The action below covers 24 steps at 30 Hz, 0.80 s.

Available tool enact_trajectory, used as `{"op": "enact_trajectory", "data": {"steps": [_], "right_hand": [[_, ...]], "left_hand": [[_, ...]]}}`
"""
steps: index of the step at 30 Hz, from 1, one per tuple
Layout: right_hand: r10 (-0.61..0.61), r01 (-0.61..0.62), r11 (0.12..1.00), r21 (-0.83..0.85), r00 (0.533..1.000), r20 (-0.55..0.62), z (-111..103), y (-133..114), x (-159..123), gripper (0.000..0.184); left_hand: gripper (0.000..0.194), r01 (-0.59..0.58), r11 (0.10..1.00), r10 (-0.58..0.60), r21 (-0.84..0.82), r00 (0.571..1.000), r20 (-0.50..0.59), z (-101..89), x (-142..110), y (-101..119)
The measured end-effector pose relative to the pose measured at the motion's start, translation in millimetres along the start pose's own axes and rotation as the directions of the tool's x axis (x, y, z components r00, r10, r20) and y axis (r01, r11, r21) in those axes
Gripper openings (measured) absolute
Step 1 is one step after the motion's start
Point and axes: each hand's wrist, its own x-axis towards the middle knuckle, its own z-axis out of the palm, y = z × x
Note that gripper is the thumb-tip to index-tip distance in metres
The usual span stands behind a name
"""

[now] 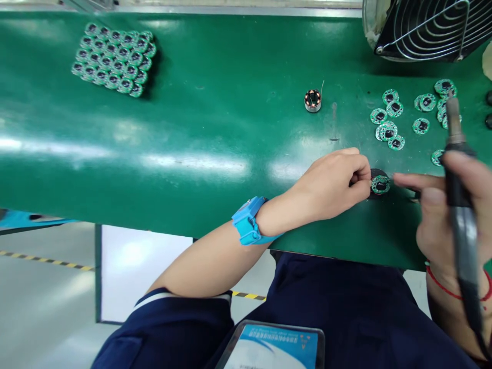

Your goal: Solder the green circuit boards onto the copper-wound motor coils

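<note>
My left hand, with a blue wrist strap, has its fingers curled together at the left edge of a small round circuit board. That green board lies on a dark round piece; whatever the fingertips pinch is hidden. In my right hand is a soldering iron, held upright in the picture with its metal tip toward the top. The right index finger stretches out toward the board's right side. A copper-wound motor coil with a thin wire sticking up stands farther back.
Loose round circuit boards lie scattered behind my hands. A neat stack of such boards sits at the far left. At the back right stands a fan with a wire guard. The green table's front edge runs near my lap.
</note>
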Motion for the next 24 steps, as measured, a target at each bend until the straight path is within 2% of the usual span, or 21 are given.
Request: {"op": "enact_trajectory", "data": {"steps": [3,5,7,13,17,21,24], "right_hand": [[-0.121,0.139,0.987,-0.08,0.973,0.197,4.0,2.3,7.4,0.059],[-0.121,0.162,0.979,-0.124,0.95,0.287,5.1,4.5,8.2,0.063],[-0.093,0.146,0.978,-0.152,0.946,0.311,6.4,5.8,6.9,0.061],[-0.057,0.09,0.991,-0.103,0.956,0.287,10.6,4.7,4.0,0.06],[-0.023,0.032,0.999,-0.031,0.969,0.248,10.3,4.1,4.4,0.06],[0.017,-0.024,0.999,0.036,0.98,0.198,8.4,1.8,4.6,0.058],[-0.013,0.003,0.999,0.052,0.984,0.179,6.9,0.0,4.7,0.06]], "left_hand": [[0.013,-0.015,1.0,0.015,-0.008,1.0,-0.002,1.4,-0.3,-1.2],[0.013,-0.014,1.0,0.014,-0.015,1.0,0.001,1.3,-0.3,-1.3],[0.012,-0.011,1.0,0.011,-0.023,1.0,0.016,0.1,-0.2,-1.0],[0.01,-0.037,0.999,0.039,-0.03,0.996,0.085,-7.2,-0.1,-3.7],[0.029,-0.103,0.994,0.096,0.045,0.986,0.139,-6.0,-1.7,-6.0],[0.034,-0.128,0.989,0.117,0.069,0.982,0.146,-0.7,-2.6,-6.4],[0.035,-0.13,0.989,0.12,0.065,0.983,0.137,0.8,-2.2,-6.5]]}}
